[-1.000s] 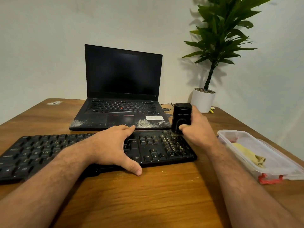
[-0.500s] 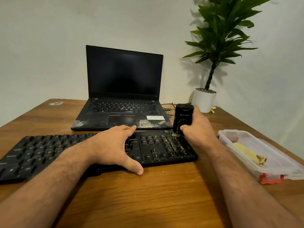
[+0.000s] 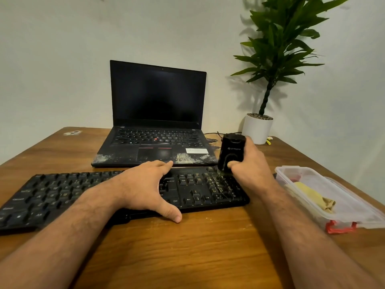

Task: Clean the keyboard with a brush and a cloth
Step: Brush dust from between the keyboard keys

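Keyboard (image 3: 62, 195) on desk (image 3: 187, 247), long axis left-right; left hand (image 3: 143, 188) flat on its middle, grip released; right hand (image 3: 248, 165) grip grasping upright black brush (image 3: 230, 151), bristles down on right keys.

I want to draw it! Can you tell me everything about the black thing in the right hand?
The black brush tool is a chunky, rounded block, plastic by its look, with pale lettering on its front. It stands upright, bottom end down on the keyboard's number keys at the right end. The right hand grips it from the side, thumb on its front.
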Available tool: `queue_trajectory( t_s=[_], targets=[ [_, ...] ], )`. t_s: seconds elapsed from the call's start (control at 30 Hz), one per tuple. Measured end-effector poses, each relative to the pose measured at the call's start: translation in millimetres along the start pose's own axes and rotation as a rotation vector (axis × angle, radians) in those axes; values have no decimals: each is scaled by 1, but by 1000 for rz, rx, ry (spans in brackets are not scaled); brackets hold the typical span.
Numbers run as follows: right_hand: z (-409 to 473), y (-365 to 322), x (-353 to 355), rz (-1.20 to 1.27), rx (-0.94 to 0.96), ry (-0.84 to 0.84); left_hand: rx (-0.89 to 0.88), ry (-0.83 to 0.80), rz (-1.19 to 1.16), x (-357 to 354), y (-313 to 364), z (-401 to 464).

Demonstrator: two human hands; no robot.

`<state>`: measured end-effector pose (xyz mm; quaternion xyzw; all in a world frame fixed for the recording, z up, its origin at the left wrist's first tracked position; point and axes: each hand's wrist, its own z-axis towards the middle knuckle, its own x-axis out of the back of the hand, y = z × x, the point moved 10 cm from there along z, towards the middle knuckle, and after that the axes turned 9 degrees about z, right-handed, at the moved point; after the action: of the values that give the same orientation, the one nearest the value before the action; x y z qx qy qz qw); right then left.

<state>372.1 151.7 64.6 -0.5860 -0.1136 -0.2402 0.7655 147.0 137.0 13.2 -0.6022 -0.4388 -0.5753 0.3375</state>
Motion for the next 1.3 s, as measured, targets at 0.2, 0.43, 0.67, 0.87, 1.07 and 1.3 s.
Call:
queue_trajectory(
  t_s=[0.2,0.43,0.67,0.87,1.07,1.3],
  targets=[
    [-15,-3,-19,-41,8,-142,-3,6,4,1,1,-2],
    [-18,-6,-18,-32,34,-71,-11,17,2,2,1,-1],
    [-15,-3,-14,-104,23,-57,-11,10,13,2,1,0],
    [-14,3,4,-67,6,42,-2,-3,10,1,1,-1],
    [-16,-5,-12,50,51,-44,4,-2,2,2,1,-2],
    [-13,7,6,-156,-22,52,6,-3,2,1,2,-3]
  ],
)
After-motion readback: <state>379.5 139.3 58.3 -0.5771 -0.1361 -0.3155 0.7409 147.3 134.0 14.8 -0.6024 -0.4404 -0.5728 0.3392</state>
